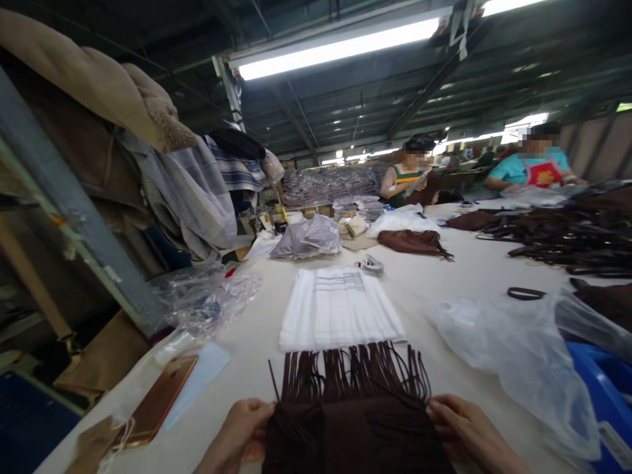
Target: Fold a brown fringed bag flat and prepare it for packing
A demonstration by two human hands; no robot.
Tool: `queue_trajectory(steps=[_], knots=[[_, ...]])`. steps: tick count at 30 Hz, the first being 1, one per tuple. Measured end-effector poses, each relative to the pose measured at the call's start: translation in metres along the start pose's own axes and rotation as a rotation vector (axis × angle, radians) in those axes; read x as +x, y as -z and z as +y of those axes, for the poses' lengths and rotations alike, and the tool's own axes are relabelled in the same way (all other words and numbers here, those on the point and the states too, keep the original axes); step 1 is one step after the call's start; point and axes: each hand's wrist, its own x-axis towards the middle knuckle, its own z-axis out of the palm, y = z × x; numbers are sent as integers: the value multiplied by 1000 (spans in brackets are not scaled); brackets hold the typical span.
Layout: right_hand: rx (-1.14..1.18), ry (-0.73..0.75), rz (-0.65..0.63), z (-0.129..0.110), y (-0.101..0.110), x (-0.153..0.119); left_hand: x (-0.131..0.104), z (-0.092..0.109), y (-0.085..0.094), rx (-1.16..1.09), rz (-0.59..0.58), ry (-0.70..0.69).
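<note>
Here, brown cloth (353, 431) between hands (355, 424).

No readable text, numbers or signs to be found, yellow marking on a red apron (533, 175) at far right too blurred to be read, pale label (615, 447) at near right likewise not legible.

Passage runs between white towel (340, 309) and plastic bag (513, 355); brown fringed cloth (350, 428) blocks near middle; phone (160, 398) obstructs left.
</note>
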Motion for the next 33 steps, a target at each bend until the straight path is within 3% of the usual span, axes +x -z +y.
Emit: queue_trajectory(steps=[3,7,13,19,22,24,28,31,33], knots=[[66,-134,-192,-14,-10,-22,-2,5,-4,3,-160,125],[200,-292,-473,-36,-7,-39,1,12,-6,-63,-374,237],[408,-415,-638,-41,-12,2,29,25,-20,-297,-689,363],[411,-446,-797,-47,-35,31,58,43,-50,-298,-1052,383],[372,-402,-874,-48,-42,40,69,41,-68,-278,-1105,449],[345,-395,-884,-51,-46,43,73,38,-77,-234,-1080,482],[176,-342,-868,-65,-53,43,69,47,-80,-176,-1031,448],[-184,-168,-849,-75,-54,28,49,64,-75,-5,-1054,360],[-416,76,-798,-72,-52,10,28,67,-72,200,-1033,121]])
